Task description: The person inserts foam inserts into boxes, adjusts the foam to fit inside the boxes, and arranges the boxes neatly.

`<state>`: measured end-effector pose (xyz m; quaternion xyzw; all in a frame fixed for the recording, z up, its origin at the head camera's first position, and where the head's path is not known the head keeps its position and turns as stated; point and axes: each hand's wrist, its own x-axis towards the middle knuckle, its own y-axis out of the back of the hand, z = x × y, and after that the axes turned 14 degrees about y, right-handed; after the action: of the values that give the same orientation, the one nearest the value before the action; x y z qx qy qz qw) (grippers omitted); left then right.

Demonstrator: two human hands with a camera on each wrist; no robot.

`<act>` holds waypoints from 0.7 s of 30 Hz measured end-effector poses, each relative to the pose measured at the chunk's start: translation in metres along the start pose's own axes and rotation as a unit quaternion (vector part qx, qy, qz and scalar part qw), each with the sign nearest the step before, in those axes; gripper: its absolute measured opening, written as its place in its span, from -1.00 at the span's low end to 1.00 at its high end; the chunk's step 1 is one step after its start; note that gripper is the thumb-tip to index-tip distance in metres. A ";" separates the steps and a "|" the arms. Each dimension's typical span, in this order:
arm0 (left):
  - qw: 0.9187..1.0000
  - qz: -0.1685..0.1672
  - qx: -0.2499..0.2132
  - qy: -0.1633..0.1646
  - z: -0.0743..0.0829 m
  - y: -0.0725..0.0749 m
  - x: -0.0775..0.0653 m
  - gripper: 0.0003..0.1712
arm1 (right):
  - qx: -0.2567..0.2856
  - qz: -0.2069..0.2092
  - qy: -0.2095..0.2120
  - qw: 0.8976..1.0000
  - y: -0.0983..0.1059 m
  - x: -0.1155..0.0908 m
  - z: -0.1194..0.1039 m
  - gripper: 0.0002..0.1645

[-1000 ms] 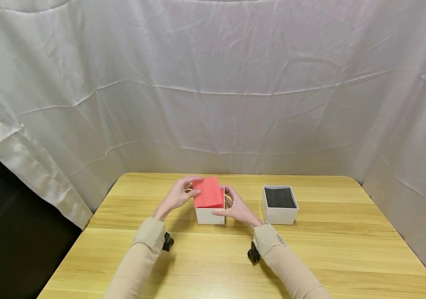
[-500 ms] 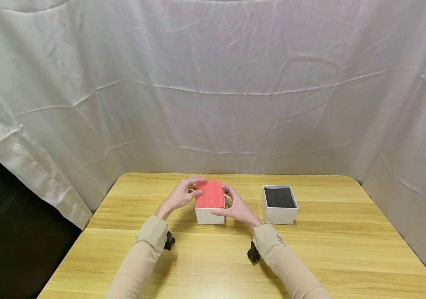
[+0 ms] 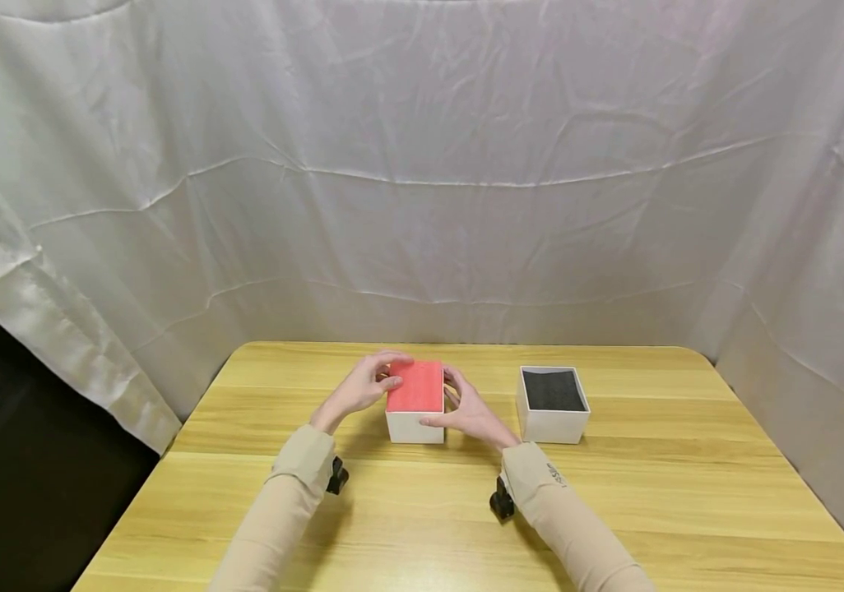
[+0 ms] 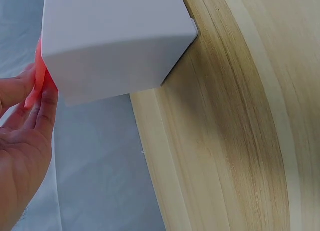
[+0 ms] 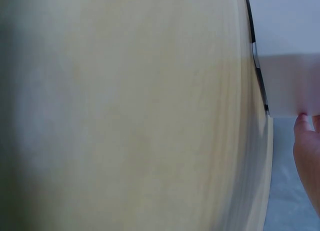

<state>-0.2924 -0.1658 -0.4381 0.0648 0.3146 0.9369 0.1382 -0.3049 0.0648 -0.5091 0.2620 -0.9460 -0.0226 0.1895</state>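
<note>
A red sheet (image 3: pixel 417 386), of foam or paper, lies across the top of a white box (image 3: pixel 416 428) on the table. My left hand (image 3: pixel 364 383) is at the box's left side; in the left wrist view, the red sheet (image 4: pixel 37 78) shows between thumb and fingers, which pinch its edge. With the thumb on the front and fingers along the right side, my right hand (image 3: pixel 469 410) holds the box. The right wrist view catches only a part of that hand (image 5: pixel 309 158) against the box wall (image 5: pixel 287 81). What lies under the sheet is hidden.
A second white box (image 3: pixel 554 427) with a dark grey lining or sheet (image 3: pixel 555 390) stands to the right. Both boxes are near the back of the wooden table (image 3: pixel 422 526). A pale curtain (image 3: pixel 422 205) hangs behind, and a black surface (image 3: pixel 22 460) lies at the left.
The red sheet has gone from tilted and skewed to flat and lined up with the box's rim. My left hand has shifted slightly right with it; my right hand has stayed in place.
</note>
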 end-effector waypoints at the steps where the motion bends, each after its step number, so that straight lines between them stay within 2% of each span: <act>1: 1.000 0.000 0.000 -0.001 0.000 0.000 0.000 -0.57 | 0.000 0.000 0.000 1.000 0.000 0.000 0.000 0.20; 14: 0.998 0.012 0.043 -0.035 -0.001 -0.006 0.002 -0.58 | 0.004 0.001 -0.011 1.000 0.001 -0.001 -0.003 0.21; 21: 0.998 0.008 0.055 -0.015 -0.002 -0.007 0.001 -0.47 | 0.003 -0.001 -0.010 1.000 0.001 -0.002 -0.003 0.22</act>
<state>-0.2917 -0.1609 -0.4438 0.0887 0.3631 0.9182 0.1315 -0.3029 0.0664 -0.5072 0.2633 -0.9476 -0.0221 0.1796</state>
